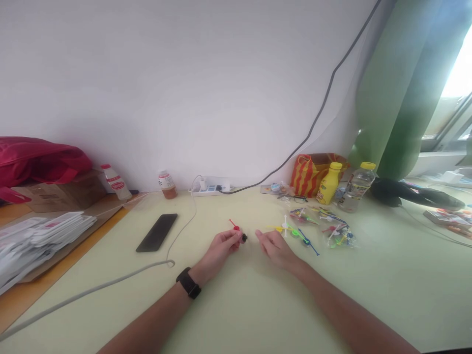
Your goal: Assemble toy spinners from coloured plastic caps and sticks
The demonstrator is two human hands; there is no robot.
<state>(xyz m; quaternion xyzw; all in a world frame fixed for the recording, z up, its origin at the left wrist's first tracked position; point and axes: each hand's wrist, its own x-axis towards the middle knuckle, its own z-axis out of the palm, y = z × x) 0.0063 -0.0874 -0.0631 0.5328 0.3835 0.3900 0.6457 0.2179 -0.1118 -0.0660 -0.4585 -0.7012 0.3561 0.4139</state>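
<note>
My left hand (224, 246), with a black watch on its wrist, is closed in a pinch around a small red plastic piece (236, 227). A thin red stick juts up from this piece, and a small black round part (244, 238) shows at my fingertips. Just to the right, my right hand (273, 247) has its fingers curled and pressed together; whatever they may hold is too small to make out. Beyond the right hand lie loose stick-like plastic pieces: yellow (279, 229), white (285, 225), green (295, 233) and blue (307, 241).
Clear bags of similar coloured pieces (338, 237) lie at the right, before a yellow bottle (329, 184) and a clear bottle (356, 187). A black phone (157, 233) and a grey cable (110, 281) are at the left. A power strip (210, 187) sits against the wall.
</note>
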